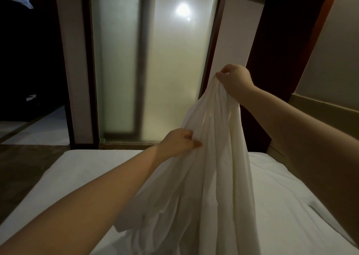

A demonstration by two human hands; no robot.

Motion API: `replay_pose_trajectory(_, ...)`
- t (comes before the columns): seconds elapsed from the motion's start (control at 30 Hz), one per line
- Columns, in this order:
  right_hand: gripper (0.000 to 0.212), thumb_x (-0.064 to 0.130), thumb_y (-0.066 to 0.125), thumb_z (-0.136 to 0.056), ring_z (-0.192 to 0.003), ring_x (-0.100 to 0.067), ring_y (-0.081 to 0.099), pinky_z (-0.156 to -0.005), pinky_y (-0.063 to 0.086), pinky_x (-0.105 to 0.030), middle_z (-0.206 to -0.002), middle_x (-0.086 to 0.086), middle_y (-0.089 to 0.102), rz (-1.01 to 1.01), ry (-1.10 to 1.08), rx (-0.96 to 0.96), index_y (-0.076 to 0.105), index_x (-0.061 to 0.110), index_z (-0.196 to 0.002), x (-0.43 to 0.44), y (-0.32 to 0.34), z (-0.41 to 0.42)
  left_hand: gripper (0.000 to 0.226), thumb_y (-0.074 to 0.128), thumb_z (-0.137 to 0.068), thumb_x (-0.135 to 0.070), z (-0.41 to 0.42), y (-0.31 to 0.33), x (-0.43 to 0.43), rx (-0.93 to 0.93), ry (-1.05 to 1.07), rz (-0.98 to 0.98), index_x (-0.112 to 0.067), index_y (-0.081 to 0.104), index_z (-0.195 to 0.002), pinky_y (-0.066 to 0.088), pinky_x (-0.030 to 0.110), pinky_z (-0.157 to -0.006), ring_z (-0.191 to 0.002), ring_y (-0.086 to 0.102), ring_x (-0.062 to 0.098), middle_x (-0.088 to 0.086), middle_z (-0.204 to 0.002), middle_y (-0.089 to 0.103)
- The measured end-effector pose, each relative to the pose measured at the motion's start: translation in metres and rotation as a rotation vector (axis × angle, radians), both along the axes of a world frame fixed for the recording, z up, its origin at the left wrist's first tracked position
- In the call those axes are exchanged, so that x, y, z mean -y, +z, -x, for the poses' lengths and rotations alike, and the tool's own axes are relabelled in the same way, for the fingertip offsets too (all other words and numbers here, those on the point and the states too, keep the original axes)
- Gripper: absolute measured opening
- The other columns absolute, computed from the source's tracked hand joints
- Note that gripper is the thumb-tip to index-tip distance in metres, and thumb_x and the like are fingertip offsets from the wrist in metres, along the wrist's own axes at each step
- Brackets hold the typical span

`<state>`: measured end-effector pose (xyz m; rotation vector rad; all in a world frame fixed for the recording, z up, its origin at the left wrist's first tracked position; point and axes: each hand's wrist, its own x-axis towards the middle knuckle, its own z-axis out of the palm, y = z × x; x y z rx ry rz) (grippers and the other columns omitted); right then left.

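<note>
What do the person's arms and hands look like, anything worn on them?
Left hand and right hand are bare: no gloves, no rings showing on the fingers. Left forearm and right forearm are bare too: no sleeves, watch or bracelet in view.

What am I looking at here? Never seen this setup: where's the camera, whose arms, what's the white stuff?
There is no machine here: a person works with two bare hands. The single picture comes from a wide-angle camera worn on the person's head, looking forward and down, so the arms reach in from the bottom corners.

The raised right hand grips the gathered top of a large white crumpled cloth sheet, and it hangs down from there. The left hand, lower down, pinches the sheet's left side. The lower part of the sheet lies bunched on a white flat mattress.

Beyond the bed stand a frosted glass panel with a bright light spot showing beside it and a dark brown wooden frame. The room is dim.
</note>
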<state>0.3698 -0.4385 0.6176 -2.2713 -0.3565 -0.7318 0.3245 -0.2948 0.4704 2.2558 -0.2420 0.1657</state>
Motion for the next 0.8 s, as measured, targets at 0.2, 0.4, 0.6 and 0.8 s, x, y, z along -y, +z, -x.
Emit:
replay_pose_trajectory(0.2, 0.024, 0.021, 0.05, -0.096, -0.083, -0.014, 0.054, -0.065, 0.039, -0.021, -0.096, -0.003, 0.054, -0.107, -0.133, -0.037, 0.063, 0.007, -0.111, 0.042, 0.005, -0.011, 0.027, 0.071, -0.08, -0.034, 0.01, -0.016, -0.024, -0.157, -0.058, 0.091, -0.008, 0.069, -0.083, 0.047, 0.018, -0.064, -0.071, 0.06, 0.012, 0.003, -0.084, 0.063)
replay_pose_trajectory(0.4, 0.024, 0.018, 0.048, -0.097, -0.087, -0.015, 0.052, -0.076, 0.041, -0.024, -0.093, -0.002, 0.055, -0.195, -0.249, -0.061, 0.063, 0.005, -0.11, 0.066, -0.001, -0.023, 0.029, 0.069, -0.081, -0.032, 0.018, -0.035, -0.048, -0.191, -0.066, 0.004, -0.012, 0.057, -0.064, 0.043, 0.023, -0.065, -0.073, 0.054, 0.02, 0.008, -0.077, 0.054)
replay_pose_trajectory(0.6, 0.023, 0.015, 0.048, -0.096, -0.101, -0.022, 0.058, -0.085, 0.046, -0.028, -0.096, -0.004, 0.053, -0.262, -0.344, -0.047, 0.062, 0.005, -0.11, 0.081, -0.002, -0.032, 0.031, 0.064, -0.086, -0.032, 0.023, -0.056, -0.079, -0.216, 0.045, 0.005, -0.016, 0.06, -0.06, 0.04, 0.023, -0.064, -0.07, 0.053, 0.016, 0.003, -0.069, 0.054)
replay_pose_trajectory(0.8, 0.025, 0.022, 0.046, -0.099, -0.101, -0.021, 0.056, -0.081, 0.043, -0.025, -0.107, -0.007, 0.058, -0.34, -0.401, -0.051, 0.06, 0.009, -0.116, 0.106, -0.013, -0.037, 0.03, 0.068, -0.084, -0.028, 0.022, -0.033, -0.124, -0.081, 0.141, 0.086, -0.011, 0.067, -0.06, 0.039, 0.024, -0.063, -0.061, 0.052, 0.009, -0.003, -0.063, 0.054)
